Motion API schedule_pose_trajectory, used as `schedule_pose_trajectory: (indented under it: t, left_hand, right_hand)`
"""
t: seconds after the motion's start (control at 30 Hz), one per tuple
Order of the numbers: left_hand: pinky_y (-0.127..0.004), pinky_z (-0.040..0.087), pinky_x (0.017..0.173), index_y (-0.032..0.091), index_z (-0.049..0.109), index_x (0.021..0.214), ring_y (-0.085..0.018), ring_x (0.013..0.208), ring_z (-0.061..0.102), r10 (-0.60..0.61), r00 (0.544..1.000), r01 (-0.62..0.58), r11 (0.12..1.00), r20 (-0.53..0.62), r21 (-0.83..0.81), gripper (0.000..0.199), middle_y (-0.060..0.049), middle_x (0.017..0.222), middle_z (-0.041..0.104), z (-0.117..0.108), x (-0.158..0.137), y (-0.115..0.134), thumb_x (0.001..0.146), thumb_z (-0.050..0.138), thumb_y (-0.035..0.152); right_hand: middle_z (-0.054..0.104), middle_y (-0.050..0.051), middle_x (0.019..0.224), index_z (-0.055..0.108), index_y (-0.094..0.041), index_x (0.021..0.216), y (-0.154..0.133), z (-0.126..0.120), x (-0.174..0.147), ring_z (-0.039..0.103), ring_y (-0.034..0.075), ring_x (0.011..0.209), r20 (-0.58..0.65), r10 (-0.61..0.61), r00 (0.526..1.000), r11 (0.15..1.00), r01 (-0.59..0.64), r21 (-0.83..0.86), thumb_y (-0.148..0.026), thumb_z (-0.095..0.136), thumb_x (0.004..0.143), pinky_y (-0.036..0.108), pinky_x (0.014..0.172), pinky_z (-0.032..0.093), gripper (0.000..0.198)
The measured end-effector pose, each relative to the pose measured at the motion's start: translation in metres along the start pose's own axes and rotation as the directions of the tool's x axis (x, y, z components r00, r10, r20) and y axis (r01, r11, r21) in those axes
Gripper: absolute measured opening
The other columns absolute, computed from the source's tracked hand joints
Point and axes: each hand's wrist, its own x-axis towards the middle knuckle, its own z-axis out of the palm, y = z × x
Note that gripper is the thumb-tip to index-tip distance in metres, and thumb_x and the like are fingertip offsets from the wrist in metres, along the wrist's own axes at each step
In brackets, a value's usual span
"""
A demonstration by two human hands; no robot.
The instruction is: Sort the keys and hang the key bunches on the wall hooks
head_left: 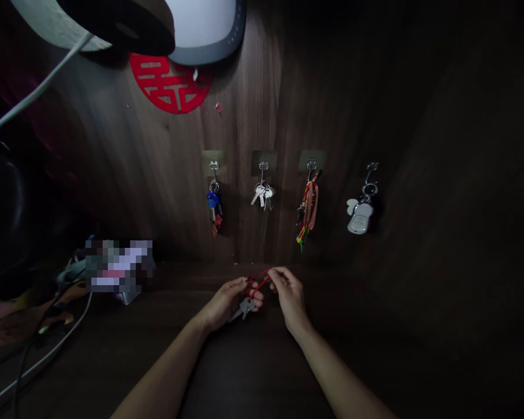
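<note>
At the far left a grey cable (35, 93) slants down across the dark wood panel (157, 174), and below it more cables (48, 343) trail over the dim shelf surface (244, 378) beside a cluttered heap whose label is blurred out. Higher up, a red paper-cut ornament (170, 87) sticks to the panel under a white, dark-rimmed device (205, 29). Along the panel runs a row of four adhesive hooks: the first carries a bunch with a blue-capped key (213, 203), the second a bunch of plain silver keys (262, 196), the third a multicoloured braided cord (308, 212), the fourth a silver key fob (360, 218). Below the second hook, just above the shelf, the left hand (227, 302) pinches one end of a red lanyard (258, 283) while a silver key (244, 307) dangles from it under the fingers; the right hand (290, 294) is closed on the other end of the loop with thumb and fingertips, stretching it taut between the two hands. As I judge it, the risks lie in the gloom and the thin cord: a fingertip grip this light could slip so that the key drops onto the dark shelf, where it would be hard to spot, and a lift toward the hooks could snag the neighbouring bunches and knock them loose.
</note>
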Motion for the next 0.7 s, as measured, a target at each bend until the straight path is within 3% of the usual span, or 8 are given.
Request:
schedule_pose_trajectory:
  t: [0.23, 0.4, 0.7]
  left_hand:
    - [-0.036, 0.049, 0.078, 0.011, 0.059, 0.107, -0.025, 0.091, 0.067, -0.055, 0.988, 0.068, 0.995, 0.147, -0.08, 0.026, -0.016, 0.104, 0.067, -0.0029, -0.0027, 0.0044, 0.087, 0.054, 0.027]
    - [-0.036, 0.049, 0.078, 0.012, 0.059, 0.108, -0.025, 0.093, 0.066, -0.066, 0.989, 0.075, 0.995, 0.133, -0.07, 0.024, -0.014, 0.106, 0.067, -0.0013, -0.0037, 0.0052, 0.086, 0.056, 0.022]
    - [-0.029, 0.051, 0.073, 0.013, 0.062, 0.1, -0.017, 0.081, 0.068, -0.054, 0.998, 0.054, 0.999, 0.043, 0.0, 0.024, -0.012, 0.105, 0.068, 0.0011, -0.0042, 0.0062, 0.078, 0.068, 0.018]
  right_hand:
    - [0.052, -0.005, 0.056, 0.059, -0.018, 0.068, 0.0034, -0.0027, 0.0021, 0.047, 0.01, 0.051, -0.031, 0.127, 0.991, 0.99, -0.125, 0.064, -0.044, 0.066, 0.066, 0.02, 0.047, 0.035, 0.026]
    - [0.056, -0.003, 0.059, 0.06, -0.018, 0.069, 0.0006, -0.0027, 0.0009, 0.047, 0.01, 0.052, 0.02, 0.175, 0.984, 0.982, -0.176, 0.064, -0.042, 0.066, 0.066, 0.02, 0.047, 0.035, 0.025]
    - [0.061, -0.002, 0.063, 0.062, -0.019, 0.072, 0.0024, -0.0029, 0.0003, 0.051, 0.012, 0.055, 0.099, 0.206, 0.974, 0.977, -0.21, 0.027, -0.044, 0.065, 0.066, 0.02, 0.048, 0.037, 0.026]
